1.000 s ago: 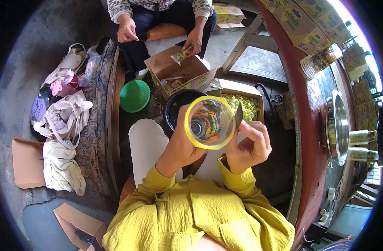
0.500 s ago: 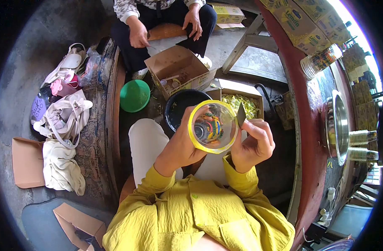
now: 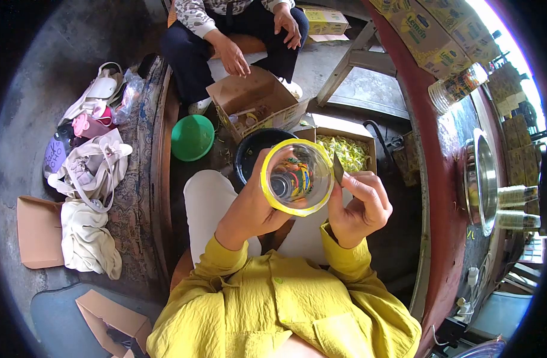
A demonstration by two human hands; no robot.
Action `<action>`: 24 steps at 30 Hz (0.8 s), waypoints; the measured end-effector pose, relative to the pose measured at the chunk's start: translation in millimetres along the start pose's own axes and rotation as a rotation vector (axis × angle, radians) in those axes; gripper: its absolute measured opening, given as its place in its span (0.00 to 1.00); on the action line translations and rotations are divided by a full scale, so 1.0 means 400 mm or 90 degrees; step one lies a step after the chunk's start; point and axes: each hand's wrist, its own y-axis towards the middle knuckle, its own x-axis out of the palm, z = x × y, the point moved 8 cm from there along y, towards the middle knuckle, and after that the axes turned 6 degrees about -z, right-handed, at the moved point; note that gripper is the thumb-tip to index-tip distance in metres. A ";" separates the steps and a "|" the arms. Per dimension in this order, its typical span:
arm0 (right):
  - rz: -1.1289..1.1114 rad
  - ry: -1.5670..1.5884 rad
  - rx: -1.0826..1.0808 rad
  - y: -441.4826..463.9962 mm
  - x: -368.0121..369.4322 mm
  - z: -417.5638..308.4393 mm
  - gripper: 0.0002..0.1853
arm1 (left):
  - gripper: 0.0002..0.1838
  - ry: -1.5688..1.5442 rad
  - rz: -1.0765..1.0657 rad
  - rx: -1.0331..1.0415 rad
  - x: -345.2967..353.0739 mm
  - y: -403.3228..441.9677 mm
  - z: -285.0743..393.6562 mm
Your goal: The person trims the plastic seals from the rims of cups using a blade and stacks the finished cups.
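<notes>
I had the clear cup [image 3: 298, 179] in the middle of my head view, held up over the person's lap with its mouth and yellow rim [image 3: 297, 211] turned toward the camera. The left hand [image 3: 249, 207] was wrapped around the cup's left side, and coloured print showed through the wall. The right hand [image 3: 363, 210] pinched a thin dark blade [image 3: 338, 169] between thumb and fingers, right by the cup's right edge; I couldn't tell whether the two touched. Beyond the cup I saw a black basin [image 3: 245, 160], partly hidden, with a box [image 3: 341, 123] of yellow-green strips [image 3: 345, 151] to its right and a green basin [image 3: 193, 138] to its left. Farther off, a co-worker sat behind an open carton [image 3: 242, 92], one hand [image 3: 233, 58] near its far edge, the other [image 3: 288, 28] by a knee.
</notes>
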 end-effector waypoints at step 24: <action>-0.057 0.093 0.080 -0.007 -0.002 0.046 0.12 | 0.36 -0.116 -0.045 -0.004 0.009 -0.003 0.002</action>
